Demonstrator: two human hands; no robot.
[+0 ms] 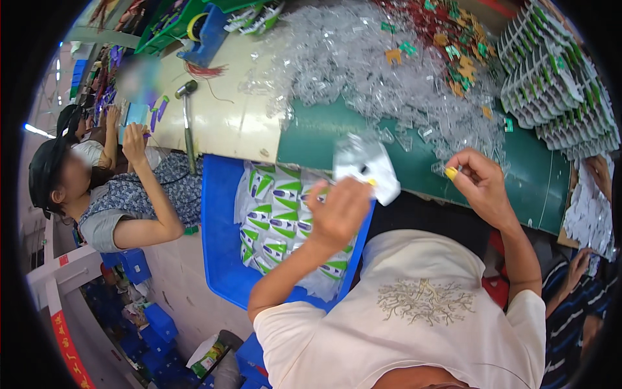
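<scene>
A clear plastic packet with a white card (364, 167) is pinched in the closed left hand (338, 211), held above the edge of the green worktable (414, 165). The right hand (481, 183) is closed around a small yellow piece (451, 172), just beside the packet. A blue bin (220, 240) below the left hand is already well filled with finished green-and-white packets (275, 214). A large heap of empty clear shells (376, 71) is left on the table.

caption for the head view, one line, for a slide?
Left hand holds a clear blister pack over a blue bin; right hand pinches a small yellow piece.
</scene>
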